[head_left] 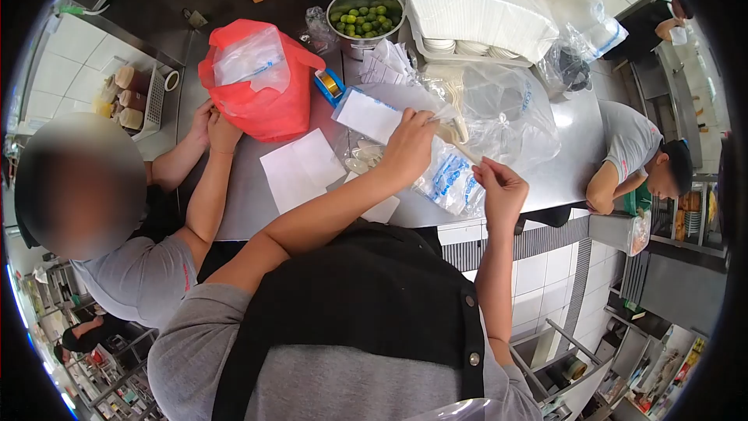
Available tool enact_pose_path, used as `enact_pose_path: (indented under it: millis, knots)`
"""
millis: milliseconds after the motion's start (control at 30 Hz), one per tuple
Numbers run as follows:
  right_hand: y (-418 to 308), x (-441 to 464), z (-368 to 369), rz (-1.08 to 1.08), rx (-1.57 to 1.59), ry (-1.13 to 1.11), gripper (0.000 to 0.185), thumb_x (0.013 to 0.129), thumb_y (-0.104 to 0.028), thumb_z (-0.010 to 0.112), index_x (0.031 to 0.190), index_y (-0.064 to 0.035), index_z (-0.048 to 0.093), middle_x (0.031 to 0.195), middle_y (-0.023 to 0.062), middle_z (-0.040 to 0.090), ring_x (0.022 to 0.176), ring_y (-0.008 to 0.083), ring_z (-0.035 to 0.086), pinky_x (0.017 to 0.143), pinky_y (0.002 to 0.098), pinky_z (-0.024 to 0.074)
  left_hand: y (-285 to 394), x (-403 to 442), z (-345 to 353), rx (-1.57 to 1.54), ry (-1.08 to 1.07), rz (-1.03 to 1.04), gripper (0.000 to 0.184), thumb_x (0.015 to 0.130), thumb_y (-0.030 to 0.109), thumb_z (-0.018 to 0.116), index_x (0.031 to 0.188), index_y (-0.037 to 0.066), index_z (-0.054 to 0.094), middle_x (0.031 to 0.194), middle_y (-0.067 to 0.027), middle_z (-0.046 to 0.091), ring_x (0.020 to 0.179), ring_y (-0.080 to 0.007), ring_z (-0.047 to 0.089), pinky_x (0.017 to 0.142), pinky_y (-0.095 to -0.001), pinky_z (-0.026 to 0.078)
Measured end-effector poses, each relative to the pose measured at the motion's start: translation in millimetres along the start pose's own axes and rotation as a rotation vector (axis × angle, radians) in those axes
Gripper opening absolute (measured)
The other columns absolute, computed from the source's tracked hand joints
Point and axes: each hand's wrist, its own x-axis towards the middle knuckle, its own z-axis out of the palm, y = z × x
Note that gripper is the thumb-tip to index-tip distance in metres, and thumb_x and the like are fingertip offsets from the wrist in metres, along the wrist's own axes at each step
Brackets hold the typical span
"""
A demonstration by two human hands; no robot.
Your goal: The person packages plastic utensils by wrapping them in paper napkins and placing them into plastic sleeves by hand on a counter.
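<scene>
Over the middle of the metal table, my left hand [409,148] is closed with bent fingers beside the opening of a clear plastic bag [530,121]; what it grips is hard to make out. A thin pale strip [466,153] runs from the bag's opening to my right hand [502,187], which pinches its near end. Clear packets with blue print [452,179] lie beneath and between my hands. Left of my left hand are a white pad [366,115], small pale items in clear wrap [362,157] and a white sheet [300,168].
At the left a co-worker's hands [214,129] touch a red plastic bag [261,105]. Toward the back are a tape dispenser [329,87], a metal pot of green fruit [364,43] and stacked white foam containers [479,15]. Another person [629,140] leans at the right end.
</scene>
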Motion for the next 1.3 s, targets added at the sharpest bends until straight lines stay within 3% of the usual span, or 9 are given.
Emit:
enact_pose_path:
  millis: [167,367,700,800,900,1033,1100,1233,1300]
  knots:
    - [14.0,2.5,15.5,-0.031,-0.169,-0.029,0.015,0.089,0.003,0.063,0.099,0.0130,0.068,0.083,0.0166,0.070,0.075,0.0176,0.070,0.073,0.0258,0.0583,0.0,-4.3,-34.7,-0.195,0.071,-0.073,0.041,0.070,-0.010,0.057,0.110,-0.005,0.065,0.116,-0.0156,0.062,0.109,-0.0346,0.050,0.096,-0.0383,0.044]
    - [-12.3,0.8,36.7,-0.023,0.101,-0.046,0.016,0.089,0.004,0.062,0.101,0.0130,0.067,0.087,0.0173,0.070,0.079,0.0191,0.070,0.074,0.0267,0.0587,8.8,-14.0,-21.4,-0.263,0.101,-0.014,0.041,0.072,-0.011,0.056,0.112,-0.005,0.064,0.124,-0.0178,0.058,0.105,-0.0363,0.051,0.095,-0.0403,0.045]
    - [38.4,34.5,55.2,0.032,-0.004,-0.455,0.017,0.089,0.002,0.058,0.101,0.0102,0.068,0.090,0.0112,0.070,0.082,0.0143,0.067,0.077,0.0283,0.0542,26.1,-25.0,-20.0,-0.378,-0.020,0.024,0.046,0.075,-0.008,0.057,0.121,-0.009,0.056,0.131,-0.0210,0.052,0.121,-0.0365,0.049,0.103,-0.0404,0.041]
    - [20.0,43.3,47.8,0.199,-0.020,-0.612,0.024,0.091,0.001,0.055,0.112,0.0080,0.064,0.104,0.0118,0.069,0.094,0.0171,0.065,0.084,0.0296,0.0524,31.8,-26.8,-20.6,-0.376,-0.032,0.021,0.046,0.076,-0.006,0.058,0.123,-0.009,0.055,0.132,-0.0207,0.051,0.122,-0.0364,0.048,0.104,-0.0404,0.041]
    - [14.7,43.3,53.6,0.219,0.229,-0.610,0.028,0.092,-0.001,0.055,0.118,0.0070,0.061,0.111,0.0138,0.067,0.102,0.0190,0.064,0.087,0.0295,0.0510,36.6,-25.0,-18.2,-0.367,-0.029,0.043,0.048,0.077,-0.005,0.059,0.125,-0.009,0.054,0.134,-0.0206,0.050,0.124,-0.0365,0.047,0.105,-0.0404,0.040]
    - [23.0,47.7,56.7,0.123,0.098,-0.613,0.030,0.092,-0.003,0.054,0.121,0.0057,0.060,0.113,0.0150,0.066,0.107,0.0197,0.061,0.091,0.0292,0.0493,46.4,-23.1,-16.7,-0.360,-0.052,0.068,0.051,0.077,-0.005,0.058,0.128,-0.007,0.054,0.136,-0.0198,0.048,0.127,-0.0357,0.045,0.106,-0.0401,0.039]
    - [40.5,54.8,54.9,-0.020,0.022,-0.597,0.030,0.092,-0.006,0.055,0.120,0.0048,0.061,0.109,0.0135,0.066,0.098,0.0187,0.064,0.087,0.0290,0.0515,45.9,-22.1,-15.5,-0.414,-0.021,0.108,0.052,0.077,-0.006,0.057,0.129,-0.005,0.054,0.134,-0.0192,0.050,0.126,-0.0353,0.047,0.106,-0.0400,0.040]
    - [20.0,63.2,47.2,0.170,-0.349,-0.466,0.030,0.091,-0.005,0.058,0.119,0.0051,0.061,0.106,0.0126,0.066,0.087,0.0180,0.066,0.077,0.0287,0.0556,14.1,-7.7,-26.0,-0.459,0.054,0.113,0.045,0.080,-0.005,0.056,0.124,0.000,0.059,0.131,-0.0187,0.054,0.116,-0.0354,0.056,0.098,-0.0415,0.047]
    - [17.9,62.2,47.1,0.257,-0.120,-0.486,0.036,0.089,-0.006,0.061,0.123,0.0031,0.059,0.102,0.0100,0.067,0.093,0.0188,0.066,0.068,0.0319,0.0577,-35.8,11.8,-11.8,-0.515,0.228,-0.225,0.034,0.082,0.000,0.061,0.116,0.000,0.063,0.119,-0.0165,0.063,0.103,-0.0325,0.065,0.085,-0.0394,0.053]
